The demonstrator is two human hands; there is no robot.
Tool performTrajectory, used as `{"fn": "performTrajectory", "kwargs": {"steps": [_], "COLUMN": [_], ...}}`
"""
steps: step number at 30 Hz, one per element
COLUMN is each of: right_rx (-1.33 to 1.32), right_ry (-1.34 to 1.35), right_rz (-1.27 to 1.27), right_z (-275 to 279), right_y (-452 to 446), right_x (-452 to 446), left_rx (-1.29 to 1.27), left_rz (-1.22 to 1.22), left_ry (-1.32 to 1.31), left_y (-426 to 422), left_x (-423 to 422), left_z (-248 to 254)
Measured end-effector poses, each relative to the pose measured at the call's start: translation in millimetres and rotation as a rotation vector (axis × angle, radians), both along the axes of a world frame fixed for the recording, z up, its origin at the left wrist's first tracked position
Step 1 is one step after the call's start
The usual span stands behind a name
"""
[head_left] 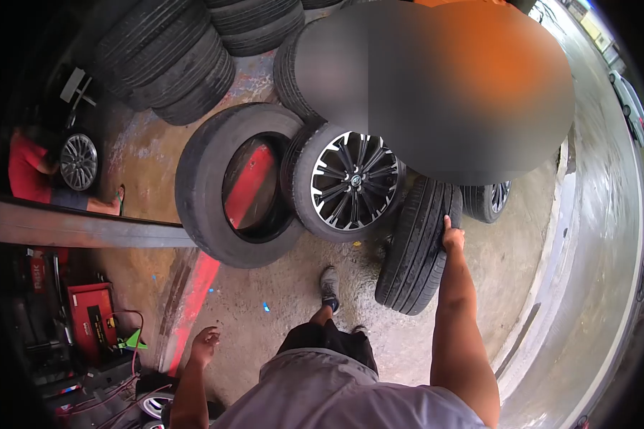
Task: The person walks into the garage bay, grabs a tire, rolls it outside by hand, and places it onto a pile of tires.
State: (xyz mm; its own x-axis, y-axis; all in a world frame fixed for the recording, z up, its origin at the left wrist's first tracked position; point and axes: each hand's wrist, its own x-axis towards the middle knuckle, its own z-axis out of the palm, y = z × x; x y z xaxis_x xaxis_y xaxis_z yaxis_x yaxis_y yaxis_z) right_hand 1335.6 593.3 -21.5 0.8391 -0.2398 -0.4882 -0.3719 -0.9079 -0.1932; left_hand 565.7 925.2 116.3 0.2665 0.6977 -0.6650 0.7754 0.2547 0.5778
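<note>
My right hand (453, 237) is on the upper right edge of a black tyre (419, 247), index finger stretched along the tread and the other fingers curled at its edge. The tyre stands on its tread, tilted. Down at the lower left, my left hand (206, 344) hangs in the air with loosely bent fingers and nothing in it. Left of the held tyre stands a wheel (355, 180) with a black and silver rim. A large bare tyre (204, 187) leans beside that wheel.
Tyre stacks (168, 61) rise at the back left. A person in a red shirt (30, 166) is near a silver rim (79, 161) at far left. Red equipment (91, 322) and hoses lie lower left. Another wheel (485, 202) stands behind the tyre. A blurred patch hides the upper middle.
</note>
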Motion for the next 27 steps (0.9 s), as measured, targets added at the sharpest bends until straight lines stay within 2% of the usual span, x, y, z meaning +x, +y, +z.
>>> {"fn": "performTrajectory", "kwargs": {"steps": [2, 4, 5, 8, 10, 11, 12, 13, 16, 17, 19, 20, 21, 22, 23, 25, 26, 27], "right_rx": [-0.033, -0.043, -0.044, -0.019, -0.003, -0.025, -0.045, -0.044, -0.090, -0.002, -0.059, -0.135, -0.148, 0.019, 0.184, 0.434, 0.496, 0.366], "right_ry": [0.023, 0.045, 0.045, 0.035, 0.017, -0.038, -0.094, 0.006, -0.066, 0.025, 0.034, 0.035, 0.044, 0.034, 0.022, 0.042, -0.047, -0.019], "right_rz": [0.088, 0.168, 0.112, 0.101, 0.057, 0.079, 0.105, 0.066, 0.177, 0.111, 0.079, 0.031, 0.014, 0.104, 0.198, 0.187, 0.214, 0.286], "right_z": [-5.4, -9.1, -20.9, -42.0, -34.4, -52.4, -47.6, -42.0, -87.0, -75.4, -77.3, -78.9, -72.4, -61.3, -52.0, -111.3, -111.5, -104.9], "right_y": [24.9, 45.7, 55.0, 85.5, 116.0, 129.5, 150.3, 170.2, 220.7, 240.6, 270.1, 257.7, 243.2, 233.1, 220.2, 162.0, 137.1, 111.4], "right_x": [20.2, 36.4, 43.9, 55.4, 49.3, 51.4, 49.5, 48.4, 50.5, 47.1, 54.0, 47.8, 44.7, 47.2, 46.7, 63.1, 50.7, 37.4], "left_rx": [-0.082, -0.006, -0.022, -0.196, -0.344, -0.353, -0.355, -0.346, -0.295, -0.365, -0.473, -0.526, -0.523, -0.510, -0.570, -0.541, -0.509, -0.421], "left_rz": [0.049, 0.001, 0.026, 0.096, 0.170, 0.218, 0.246, 0.313, 0.452, 0.525, 0.568, 0.531, 0.349, 0.169, 0.177, 0.212, 0.258, 0.237], "left_ry": [0.067, 0.263, 0.274, 0.411, 0.441, 0.347, 0.344, 0.295, 0.242, 0.241, 0.228, 0.227, 0.336, 0.425, 0.396, 0.363, 0.332, 0.277], "left_y": [-8.5, -36.9, -57.2, -111.8, -149.2, -170.0, -184.9, -201.4, -241.0, -259.3, -303.1, -319.5, -318.6, -312.0, -318.4, -317.5, -314.2, -310.0], "left_x": [-26.6, -62.7, -78.4, -91.7, -88.0, -92.2, -87.4, -81.7, -49.6, -48.5, -54.9, -62.4, -43.1, -11.0, -11.9, 5.5, 15.8, 21.4], "left_z": [5.8, 7.9, 10.3, 18.3, 21.1, 13.6, 13.1, 13.3, 28.4, 32.0, 23.4, 25.9, 40.1, 51.9, 40.6, 22.8, 10.4, -13.6]}}
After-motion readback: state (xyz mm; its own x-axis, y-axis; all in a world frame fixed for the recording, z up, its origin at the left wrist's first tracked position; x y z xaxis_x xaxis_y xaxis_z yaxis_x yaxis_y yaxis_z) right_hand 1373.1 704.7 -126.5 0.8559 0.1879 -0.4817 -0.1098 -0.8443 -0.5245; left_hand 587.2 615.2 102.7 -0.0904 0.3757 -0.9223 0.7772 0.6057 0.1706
